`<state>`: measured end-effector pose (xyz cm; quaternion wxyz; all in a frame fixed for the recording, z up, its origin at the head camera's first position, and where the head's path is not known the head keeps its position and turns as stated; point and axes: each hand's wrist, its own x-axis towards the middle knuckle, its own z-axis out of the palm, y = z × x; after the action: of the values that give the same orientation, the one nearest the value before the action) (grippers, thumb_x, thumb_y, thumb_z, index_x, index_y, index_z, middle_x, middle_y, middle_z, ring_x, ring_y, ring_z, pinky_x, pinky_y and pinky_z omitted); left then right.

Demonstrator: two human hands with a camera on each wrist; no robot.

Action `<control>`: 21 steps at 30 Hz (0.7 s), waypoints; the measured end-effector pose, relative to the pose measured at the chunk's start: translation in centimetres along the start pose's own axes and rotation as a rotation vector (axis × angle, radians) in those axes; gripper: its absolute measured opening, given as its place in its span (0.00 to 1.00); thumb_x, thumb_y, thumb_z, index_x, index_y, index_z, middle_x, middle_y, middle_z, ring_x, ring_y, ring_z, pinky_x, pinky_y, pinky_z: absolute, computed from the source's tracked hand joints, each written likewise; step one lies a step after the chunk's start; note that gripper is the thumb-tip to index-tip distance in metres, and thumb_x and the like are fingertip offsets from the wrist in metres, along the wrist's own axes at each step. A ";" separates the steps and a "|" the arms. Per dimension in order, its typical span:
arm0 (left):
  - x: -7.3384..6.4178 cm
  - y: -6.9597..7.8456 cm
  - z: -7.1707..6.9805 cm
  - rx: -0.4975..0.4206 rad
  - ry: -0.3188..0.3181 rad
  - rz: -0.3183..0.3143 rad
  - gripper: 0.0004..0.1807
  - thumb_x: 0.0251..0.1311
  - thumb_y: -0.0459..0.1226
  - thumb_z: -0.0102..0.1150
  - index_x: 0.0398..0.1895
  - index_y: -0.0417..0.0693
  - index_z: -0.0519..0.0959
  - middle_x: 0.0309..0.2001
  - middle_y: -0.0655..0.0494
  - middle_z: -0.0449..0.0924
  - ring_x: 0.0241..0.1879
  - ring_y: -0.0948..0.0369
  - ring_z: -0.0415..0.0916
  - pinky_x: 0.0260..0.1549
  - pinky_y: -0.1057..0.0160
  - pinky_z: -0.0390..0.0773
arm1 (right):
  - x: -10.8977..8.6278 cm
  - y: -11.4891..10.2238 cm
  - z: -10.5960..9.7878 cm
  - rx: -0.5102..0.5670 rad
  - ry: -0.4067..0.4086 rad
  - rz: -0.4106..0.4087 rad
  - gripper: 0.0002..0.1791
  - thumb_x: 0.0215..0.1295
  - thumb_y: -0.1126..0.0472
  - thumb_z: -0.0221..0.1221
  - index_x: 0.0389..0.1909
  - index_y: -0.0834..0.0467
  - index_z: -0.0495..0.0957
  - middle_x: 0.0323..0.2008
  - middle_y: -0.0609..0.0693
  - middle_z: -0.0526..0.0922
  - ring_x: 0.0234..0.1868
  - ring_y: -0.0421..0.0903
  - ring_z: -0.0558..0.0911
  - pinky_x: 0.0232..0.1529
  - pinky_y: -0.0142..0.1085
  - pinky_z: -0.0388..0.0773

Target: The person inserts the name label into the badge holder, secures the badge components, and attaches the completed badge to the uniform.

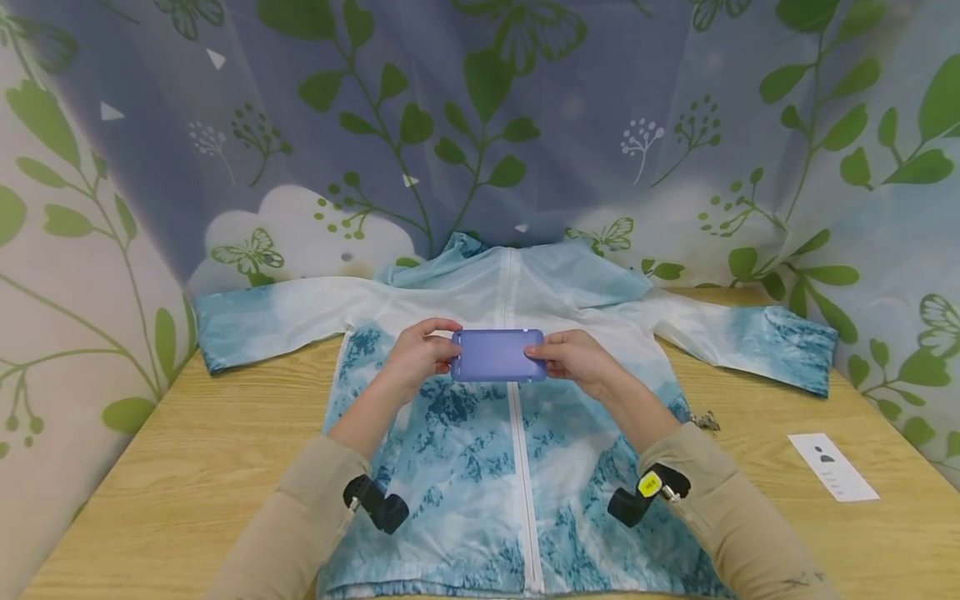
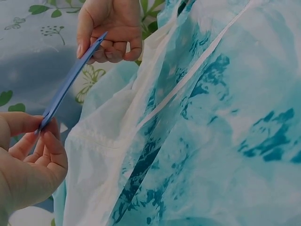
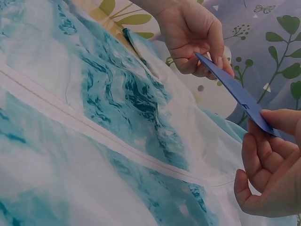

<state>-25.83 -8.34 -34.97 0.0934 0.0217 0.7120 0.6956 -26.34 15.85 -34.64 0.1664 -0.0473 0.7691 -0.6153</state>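
Note:
A thin blue-purple plastic card holder [image 1: 495, 356] is held up lengthwise above the jacket, its face towards the head camera. My left hand [image 1: 422, 358] pinches its left end between thumb and fingers. At the opposite end, my right hand [image 1: 576, 360] pinches it, thumb on the near face. Both wrist views show the card holder [image 2: 70, 84] nearly edge-on, with a small notch along its edge in the right wrist view. Beneath the hands lies a blue-and-white zip jacket [image 1: 457, 492], spread flat with its sleeves out to the sides. Nothing shows inside the holder.
On the wooden table [image 1: 217, 450], a white card [image 1: 832, 467] with a person icon lies at the right. A small metallic item [image 1: 705, 421] sits by the jacket's right edge, its kind unclear. Leaf-patterned cloth [image 1: 480, 125] hangs behind and at both sides.

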 end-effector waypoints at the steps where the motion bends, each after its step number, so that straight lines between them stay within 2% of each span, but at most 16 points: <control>1: 0.0 0.0 0.0 -0.001 0.003 -0.001 0.18 0.58 0.28 0.55 0.53 0.40 0.73 0.36 0.46 0.78 0.28 0.60 0.73 0.36 0.57 0.75 | 0.0 0.0 0.0 0.003 0.000 0.006 0.12 0.62 0.61 0.59 0.21 0.60 0.73 0.16 0.46 0.73 0.21 0.42 0.68 0.34 0.37 0.69; 5: -0.1 0.1 0.0 0.001 0.002 -0.003 0.18 0.58 0.28 0.55 0.53 0.40 0.73 0.36 0.46 0.78 0.28 0.59 0.73 0.34 0.58 0.75 | 0.0 0.1 0.1 -0.020 0.033 0.018 0.10 0.61 0.60 0.60 0.23 0.60 0.74 0.17 0.46 0.74 0.22 0.42 0.71 0.36 0.38 0.70; 11: -0.3 0.2 0.1 0.001 -0.013 -0.020 0.18 0.58 0.28 0.55 0.53 0.40 0.72 0.37 0.46 0.78 0.28 0.59 0.74 0.35 0.58 0.75 | 0.1 0.4 -0.1 -0.083 0.110 0.008 0.11 0.59 0.59 0.62 0.32 0.64 0.79 0.20 0.45 0.79 0.27 0.43 0.76 0.41 0.43 0.71; 16: -0.2 0.0 0.1 -0.005 -0.011 -0.019 0.18 0.59 0.28 0.55 0.53 0.40 0.72 0.37 0.46 0.78 0.28 0.60 0.73 0.35 0.58 0.74 | 0.0 -0.1 -0.3 -0.089 0.115 0.003 0.14 0.59 0.59 0.62 0.38 0.68 0.79 0.22 0.45 0.79 0.30 0.43 0.76 0.48 0.47 0.70; 21: 0.0 0.0 0.0 -0.003 -0.016 -0.014 0.18 0.58 0.28 0.55 0.53 0.39 0.72 0.36 0.46 0.78 0.27 0.60 0.72 0.32 0.60 0.74 | -0.1 -0.4 -0.4 -0.079 0.108 0.006 0.16 0.60 0.60 0.61 0.41 0.70 0.78 0.21 0.45 0.79 0.29 0.42 0.76 0.46 0.45 0.71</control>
<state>-25.86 -8.32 -35.01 0.1040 0.0224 0.7102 0.6959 -26.39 16.19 -34.16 0.1243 -0.0180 0.8009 -0.5855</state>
